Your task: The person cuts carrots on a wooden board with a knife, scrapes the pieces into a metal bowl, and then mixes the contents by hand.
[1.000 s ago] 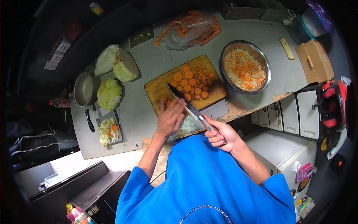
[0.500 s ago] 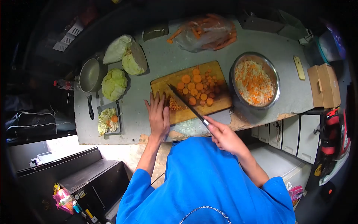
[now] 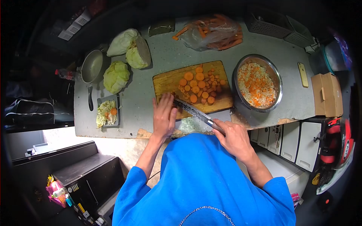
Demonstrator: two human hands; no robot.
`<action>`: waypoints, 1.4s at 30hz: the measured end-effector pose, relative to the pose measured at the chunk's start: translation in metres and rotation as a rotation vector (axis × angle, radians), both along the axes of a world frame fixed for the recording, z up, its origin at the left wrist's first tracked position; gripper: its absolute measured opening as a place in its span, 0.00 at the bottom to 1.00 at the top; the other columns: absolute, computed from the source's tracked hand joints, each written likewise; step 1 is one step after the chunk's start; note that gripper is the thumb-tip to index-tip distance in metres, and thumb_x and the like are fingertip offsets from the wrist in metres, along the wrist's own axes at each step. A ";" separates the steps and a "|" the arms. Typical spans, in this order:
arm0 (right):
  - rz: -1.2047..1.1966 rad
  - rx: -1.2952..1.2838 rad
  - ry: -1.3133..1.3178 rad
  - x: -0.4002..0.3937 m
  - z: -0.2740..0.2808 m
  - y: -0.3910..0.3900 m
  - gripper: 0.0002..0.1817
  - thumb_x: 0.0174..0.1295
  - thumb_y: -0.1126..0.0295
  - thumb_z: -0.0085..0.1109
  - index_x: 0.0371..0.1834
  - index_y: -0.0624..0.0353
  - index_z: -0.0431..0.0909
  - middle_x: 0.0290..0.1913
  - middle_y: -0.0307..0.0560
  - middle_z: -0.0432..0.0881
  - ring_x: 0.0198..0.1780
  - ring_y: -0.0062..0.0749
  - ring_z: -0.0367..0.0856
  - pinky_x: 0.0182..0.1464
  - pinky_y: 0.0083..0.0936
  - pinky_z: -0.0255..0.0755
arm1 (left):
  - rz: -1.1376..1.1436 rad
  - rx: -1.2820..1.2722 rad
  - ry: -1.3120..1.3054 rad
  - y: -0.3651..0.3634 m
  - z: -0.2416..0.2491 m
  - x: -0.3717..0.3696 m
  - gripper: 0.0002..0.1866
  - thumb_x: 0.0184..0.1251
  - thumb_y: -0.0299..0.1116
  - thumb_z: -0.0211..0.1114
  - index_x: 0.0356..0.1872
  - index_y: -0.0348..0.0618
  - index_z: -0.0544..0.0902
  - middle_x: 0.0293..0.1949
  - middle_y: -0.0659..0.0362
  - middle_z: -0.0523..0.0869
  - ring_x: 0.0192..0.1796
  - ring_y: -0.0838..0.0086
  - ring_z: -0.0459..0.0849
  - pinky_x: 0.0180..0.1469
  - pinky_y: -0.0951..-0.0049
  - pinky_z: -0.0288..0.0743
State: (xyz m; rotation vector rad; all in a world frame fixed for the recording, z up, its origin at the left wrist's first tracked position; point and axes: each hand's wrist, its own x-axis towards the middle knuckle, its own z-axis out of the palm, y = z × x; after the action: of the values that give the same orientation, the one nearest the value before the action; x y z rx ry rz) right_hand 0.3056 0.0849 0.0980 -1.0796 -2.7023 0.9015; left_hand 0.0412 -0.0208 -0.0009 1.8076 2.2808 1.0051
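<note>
My right hand (image 3: 233, 138) is closed round the handle of a knife (image 3: 194, 112), whose blade lies low over the near left part of the wooden cutting board (image 3: 166, 81). My left hand (image 3: 164, 116) rests on the board's near left edge, fingers extended and the tips beside the blade's point. Round carrot slices (image 3: 195, 83) and smaller carrot pieces cover the middle and right of the board. Some finely chopped carrot shows near the blade, partly hidden by my fingers. To the right stands a metal bowl (image 3: 280, 92) of chopped pale and orange bits.
Cabbages (image 3: 116, 77) and a pan (image 3: 92, 66) are at the left, above a small tray (image 3: 118, 113) of scraps. A plastic bag of carrots (image 3: 211, 32) lies at the back. A phone (image 3: 302, 74) and a cardboard box (image 3: 327, 95) are at the right.
The knife has turned so its blade's flat side shows, and its tip has moved down the board. Chopped carrot has shifted up toward the slices. My right hand has moved slightly right.
</note>
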 end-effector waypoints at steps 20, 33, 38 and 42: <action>-0.354 -0.580 -0.042 0.047 0.006 -0.011 0.23 0.71 0.53 0.63 0.57 0.61 0.87 0.41 0.66 0.89 0.46 0.61 0.89 0.52 0.43 0.81 | -0.120 -0.149 -0.086 0.046 -0.032 -0.036 0.44 0.76 0.54 0.62 0.76 0.24 0.64 0.75 0.29 0.66 0.79 0.36 0.63 0.83 0.45 0.51; -0.459 -0.550 -0.060 0.050 0.001 -0.023 0.22 0.72 0.54 0.63 0.57 0.59 0.87 0.43 0.65 0.89 0.48 0.60 0.89 0.52 0.42 0.80 | -0.115 -0.101 0.047 0.059 -0.035 0.000 0.43 0.69 0.51 0.73 0.74 0.30 0.69 0.73 0.33 0.71 0.78 0.41 0.67 0.81 0.42 0.58; -0.451 -0.636 -0.049 0.057 -0.008 -0.021 0.23 0.72 0.54 0.63 0.58 0.61 0.86 0.43 0.64 0.90 0.48 0.57 0.91 0.52 0.40 0.80 | -0.124 -0.082 -0.117 0.054 -0.039 -0.005 0.34 0.69 0.43 0.75 0.69 0.34 0.76 0.68 0.37 0.78 0.76 0.41 0.70 0.78 0.45 0.64; -0.472 -0.648 -0.036 0.062 -0.006 -0.023 0.23 0.72 0.54 0.63 0.58 0.62 0.86 0.44 0.63 0.90 0.49 0.55 0.91 0.53 0.39 0.80 | -0.168 -0.128 -0.274 0.045 -0.033 -0.008 0.28 0.70 0.39 0.74 0.65 0.35 0.78 0.66 0.39 0.80 0.75 0.43 0.73 0.74 0.48 0.70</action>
State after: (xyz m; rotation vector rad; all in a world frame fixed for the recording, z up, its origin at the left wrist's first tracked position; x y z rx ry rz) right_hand 0.3679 0.0622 0.0923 -1.7436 -2.0367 1.6955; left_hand 0.0332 0.0240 -0.0343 1.6619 1.9521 0.9851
